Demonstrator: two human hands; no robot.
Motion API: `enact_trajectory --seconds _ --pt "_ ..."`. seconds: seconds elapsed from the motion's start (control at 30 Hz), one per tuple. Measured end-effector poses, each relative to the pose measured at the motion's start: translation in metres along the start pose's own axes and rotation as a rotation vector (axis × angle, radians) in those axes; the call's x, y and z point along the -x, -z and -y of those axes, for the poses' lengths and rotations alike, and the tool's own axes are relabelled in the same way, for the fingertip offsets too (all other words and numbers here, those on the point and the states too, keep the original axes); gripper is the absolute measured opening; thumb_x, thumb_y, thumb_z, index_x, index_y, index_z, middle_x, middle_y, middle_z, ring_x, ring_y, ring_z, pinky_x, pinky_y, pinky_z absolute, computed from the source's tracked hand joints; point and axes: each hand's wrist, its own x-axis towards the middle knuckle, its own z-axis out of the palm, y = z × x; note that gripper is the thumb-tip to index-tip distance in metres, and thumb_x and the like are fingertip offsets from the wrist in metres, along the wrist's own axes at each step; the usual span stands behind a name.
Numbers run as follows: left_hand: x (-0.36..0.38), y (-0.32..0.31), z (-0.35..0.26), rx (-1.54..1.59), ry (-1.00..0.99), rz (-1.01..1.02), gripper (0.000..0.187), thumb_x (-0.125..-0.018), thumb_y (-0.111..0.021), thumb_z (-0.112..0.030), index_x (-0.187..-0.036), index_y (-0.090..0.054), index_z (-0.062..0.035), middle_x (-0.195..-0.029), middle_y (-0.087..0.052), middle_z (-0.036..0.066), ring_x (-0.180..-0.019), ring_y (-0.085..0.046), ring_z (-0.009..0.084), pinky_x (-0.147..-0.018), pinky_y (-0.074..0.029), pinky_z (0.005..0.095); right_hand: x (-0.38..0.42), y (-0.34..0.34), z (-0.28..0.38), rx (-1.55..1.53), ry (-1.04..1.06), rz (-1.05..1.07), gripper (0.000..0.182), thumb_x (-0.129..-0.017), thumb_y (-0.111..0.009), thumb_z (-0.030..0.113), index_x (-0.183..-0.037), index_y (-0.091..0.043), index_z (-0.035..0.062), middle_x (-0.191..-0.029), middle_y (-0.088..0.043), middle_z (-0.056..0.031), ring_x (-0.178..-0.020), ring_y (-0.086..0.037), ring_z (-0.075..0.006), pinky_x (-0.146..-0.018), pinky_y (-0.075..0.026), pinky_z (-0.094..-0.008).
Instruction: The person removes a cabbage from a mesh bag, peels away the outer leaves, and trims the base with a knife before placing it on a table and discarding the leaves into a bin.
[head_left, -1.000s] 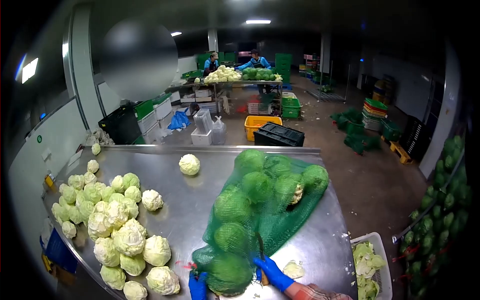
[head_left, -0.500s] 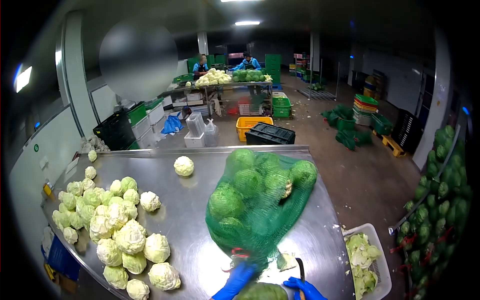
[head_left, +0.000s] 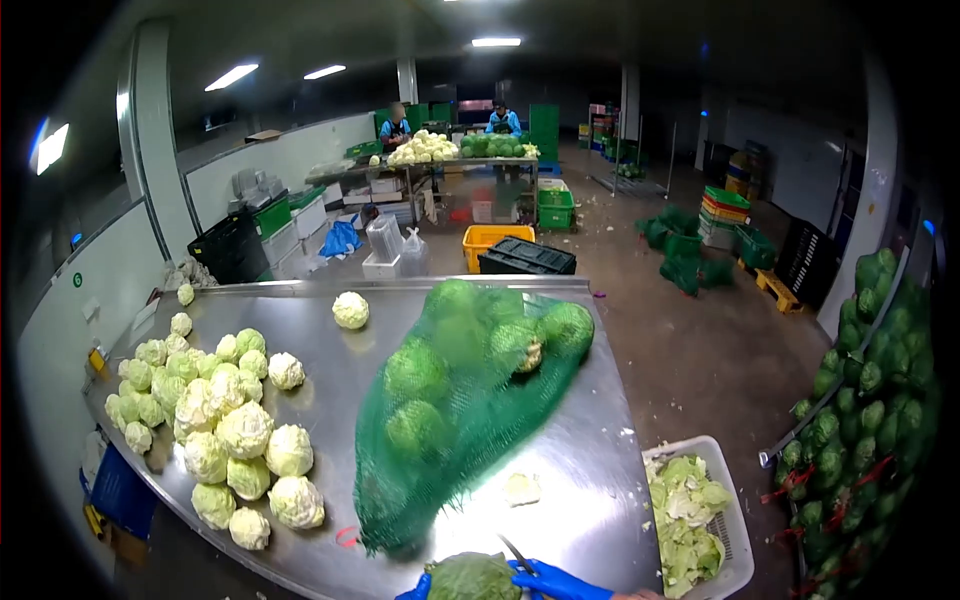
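Note:
A green cabbage (head_left: 474,578) is at the bottom edge of the view, between my two blue-gloved hands. My left hand (head_left: 415,590) wraps its left side. In my right hand (head_left: 562,582) is a knife (head_left: 517,553) with a dark curved blade, beside the cabbage's right side. Just beyond lies a green mesh bag (head_left: 480,420) holding several cabbages, its open end slack toward me on the metal table (head_left: 590,500). A cut leaf piece (head_left: 521,488) rests right of the bag, and a red tie (head_left: 347,537) is at its lower left.
Many pale trimmed cabbages (head_left: 245,430) are piled on the left, with a single one (head_left: 350,310) near the far edge. A white basket (head_left: 738,500) of leaves stands at the right, near stacked full mesh bags (head_left: 870,400). Two people work at a far table (head_left: 450,165).
My left hand has let go of the mesh bag's gathered end and moved to the cabbage. The bag's end now lies further left, spread out. My right hand has shifted left with the knife.

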Motion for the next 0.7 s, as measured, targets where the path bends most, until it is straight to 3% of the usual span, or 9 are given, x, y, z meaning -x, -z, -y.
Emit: enact_trajectory --seconds 0.1,0.2,0.23,0.27,0.33,0.4,0.5,0.6,0.7 --pt "0.012 -0.017 -0.015 0.229 -0.082 -0.089 0.048 -0.093 -0.050 -0.044 -0.116 -0.052 -0.0018 -0.101 -0.064 0.018 -0.091 -0.061 0.0325 -0.081 -0.047 0.0391 0.004 0.030 0.001 0.116 -0.257 0.109 0.043 -0.091 -0.057 0.037 -0.115 -0.053 0.0023 -0.071 -0.053 -0.0026 -0.050 -0.046 -0.0095 -0.042 -0.039 -0.0232" --pt "0.015 -0.032 -0.043 0.455 -0.183 -0.077 0.051 -0.093 -0.049 -0.044 -0.122 -0.049 -0.0025 -0.107 -0.063 0.018 -0.095 -0.061 0.0330 -0.084 -0.047 0.0388 0.005 0.051 -0.018 0.154 -0.174 -0.026 0.035 -0.095 -0.052 0.040 -0.094 -0.052 0.0051 -0.056 -0.049 -0.0021 -0.044 -0.048 -0.0113 -0.042 -0.041 -0.0256" --pt "0.011 -0.034 -0.054 0.483 -0.200 -0.057 0.052 -0.093 -0.049 -0.045 -0.124 -0.048 -0.0027 -0.109 -0.063 0.018 -0.096 -0.061 0.0332 -0.085 -0.047 0.0387 0.006 0.061 -0.027 0.091 -0.102 -0.064 0.034 -0.094 -0.055 0.038 -0.098 -0.050 0.0052 -0.056 -0.049 -0.0028 -0.042 -0.047 -0.0118 -0.040 -0.040 -0.0254" --pt "0.004 -0.028 -0.070 0.382 -0.102 0.071 0.074 -0.088 -0.047 -0.060 -0.141 -0.032 -0.0108 -0.134 -0.048 0.019 -0.115 -0.052 0.0328 -0.095 -0.042 0.0423 0.009 0.064 -0.025 0.061 -0.024 -0.126 0.031 -0.094 -0.056 0.037 -0.096 -0.050 0.0062 -0.057 -0.050 -0.0029 -0.042 -0.048 -0.0121 -0.038 -0.039 -0.0255" --pt "0.031 -0.017 -0.128 0.515 -0.252 -0.125 0.046 -0.080 -0.075 -0.022 -0.114 -0.053 -0.0013 -0.115 -0.057 0.012 -0.110 -0.054 0.0240 -0.095 -0.044 0.0338 0.019 0.082 -0.028 -0.007 -0.030 -0.153 0.035 -0.092 -0.059 0.036 -0.104 -0.050 0.0046 -0.059 -0.051 -0.0045 -0.045 -0.049 -0.0130 -0.043 -0.041 -0.0249" --pt "0.016 -0.031 -0.143 0.420 -0.708 -0.277 0.044 -0.076 -0.079 -0.029 -0.103 -0.057 -0.0020 -0.109 -0.059 0.016 -0.109 -0.055 0.0299 -0.091 -0.045 0.0356 0.024 0.103 -0.044 0.013 -0.005 -0.154 0.038 -0.090 -0.061 0.036 -0.106 -0.050 0.0036 -0.058 -0.052 -0.0051 -0.046 -0.053 -0.0139 -0.043 -0.043 -0.0263" --pt "-0.021 -0.054 -0.150 0.032 -1.129 -0.340 0.058 -0.069 -0.082 -0.035 -0.112 -0.057 -0.0058 -0.116 -0.054 0.017 -0.109 -0.052 0.0357 -0.098 -0.040 0.0435 0.049 0.114 -0.045 0.207 -0.138 -0.153 0.038 -0.090 -0.062 0.031 -0.111 -0.047 0.0037 -0.067 -0.055 -0.0081 -0.049 -0.055 -0.0154 -0.047 -0.048 -0.0287" --pt "-0.011 -0.064 -0.190 0.199 -0.799 -0.419 0.064 -0.069 -0.081 -0.040 -0.117 -0.057 -0.0056 -0.119 -0.053 0.017 -0.114 -0.050 0.0355 -0.101 -0.037 0.0438 0.060 0.125 -0.072 -0.045 -0.080 -0.404 0.034 -0.090 -0.062 0.024 -0.113 -0.045 0.0055 -0.076 -0.056 -0.0094 -0.053 -0.056 -0.0158 -0.050 -0.051 -0.0305" --pt "-0.026 -0.070 -0.207 0.322 -0.823 -0.240 0.070 -0.071 -0.080 -0.038 -0.124 -0.051 -0.0022 -0.120 -0.052 0.016 -0.116 -0.049 0.0316 -0.102 -0.037 0.0396 0.067 0.138 -0.081 -0.205 0.068 -0.518 0.027 -0.090 -0.057 0.011 -0.114 -0.045 0.0069 -0.093 -0.057 -0.0104 -0.066 -0.059 -0.0169 -0.059 -0.054 -0.0332"
